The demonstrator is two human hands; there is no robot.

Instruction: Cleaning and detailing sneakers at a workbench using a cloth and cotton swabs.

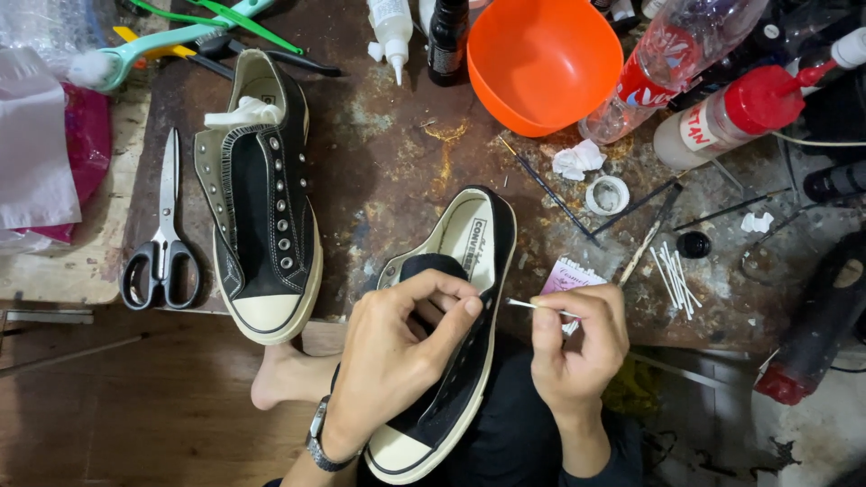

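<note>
Bare, stained worktop (388, 171) runs between the two black sneakers, a clear lane from six to twelve o'clock. At twelve it is closed off by the orange bowl (544, 61) and the glue bottles (393, 32). Toward two and three o'clock, plastic bottles (722, 113), scattered cotton swabs (675, 275) and thin sticks crowd the surface. At nine o'clock the second sneaker (262, 194) and the scissors (164, 239) block the way.

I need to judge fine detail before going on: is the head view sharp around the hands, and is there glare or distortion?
Head view: left hand, right hand and cotton swab are sharp and evenly lit; mild glare on the orange bowl; wide-angle bending at the edges; lower-left floor is dim.
</note>
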